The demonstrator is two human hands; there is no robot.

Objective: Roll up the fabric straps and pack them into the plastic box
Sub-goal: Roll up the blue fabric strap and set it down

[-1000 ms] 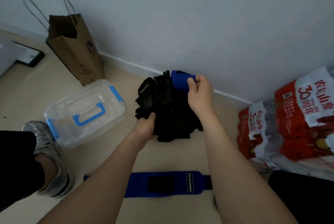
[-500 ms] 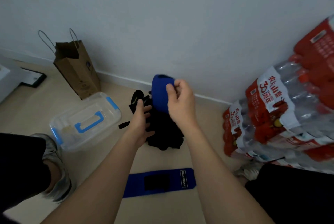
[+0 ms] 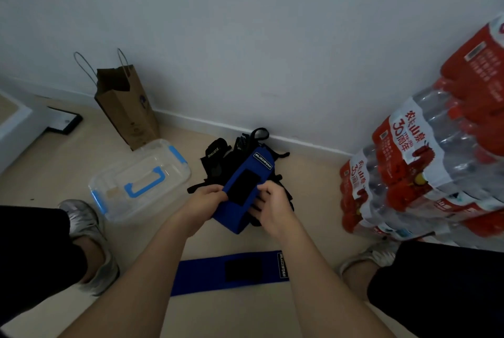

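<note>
A blue fabric strap (image 3: 255, 171) with a black patch and a white label is held above the floor. My left hand (image 3: 203, 202) pinches its left edge and my right hand (image 3: 272, 205) grips its right edge. Behind it lies a heap of black straps and gloves (image 3: 218, 159) by the wall. A second blue strap (image 3: 231, 271) lies flat on the floor between my forearms. The clear plastic box (image 3: 139, 179), lid on with blue handle and clips, sits left of the heap.
A brown paper bag (image 3: 128, 111) stands against the wall behind the box. Shrink-wrapped packs of water bottles (image 3: 425, 171) are stacked at the right. My shoes (image 3: 87, 242) and dark trouser legs flank the floor area. A dark framed panel (image 3: 64, 121) lies at far left.
The blue strap came off the black heap and is now held spread between both hands, closer to me. My left hand left the heap and took the strap's left edge.
</note>
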